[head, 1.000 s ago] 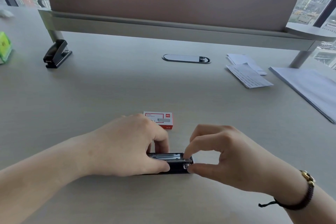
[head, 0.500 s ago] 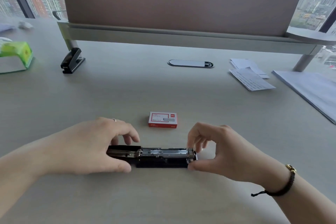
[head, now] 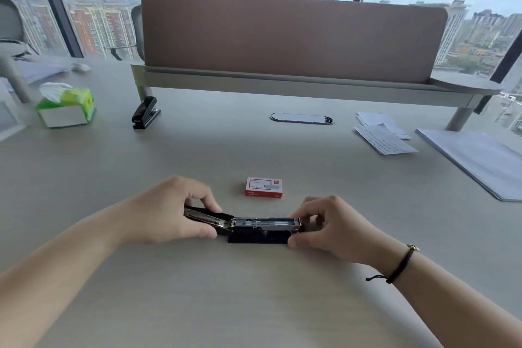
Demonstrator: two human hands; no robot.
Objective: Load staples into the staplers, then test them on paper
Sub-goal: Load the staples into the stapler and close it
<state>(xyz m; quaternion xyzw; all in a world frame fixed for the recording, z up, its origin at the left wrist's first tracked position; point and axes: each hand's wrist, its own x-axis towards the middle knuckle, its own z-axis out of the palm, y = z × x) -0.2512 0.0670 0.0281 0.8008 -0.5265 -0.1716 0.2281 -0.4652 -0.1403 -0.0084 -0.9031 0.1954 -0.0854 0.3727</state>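
Fingers [head: 207, 202] of left hand [head: 166, 210] curled round the folded-back cover of the open stapler [head: 254, 227], thumb below, probably to hold it flat; right hand [head: 333, 227] pinching the channel's front end, likely steadying it for loading. Lay near the desk [head: 254, 305] edge, metal channel exposed upward; whether strip inside, impossible to tell. Red staple box [head: 264, 187] shut, just behind, contents unseen. Second black stapler [head: 144, 113] closed, far left. Green tissue box [head: 66, 107] with tissue sticking out. Paper stack [head: 477, 158] at right, untouched.

Print on the staple box [head: 263, 187] too small to read; paper stack [head: 477, 161] cut off at right edge.
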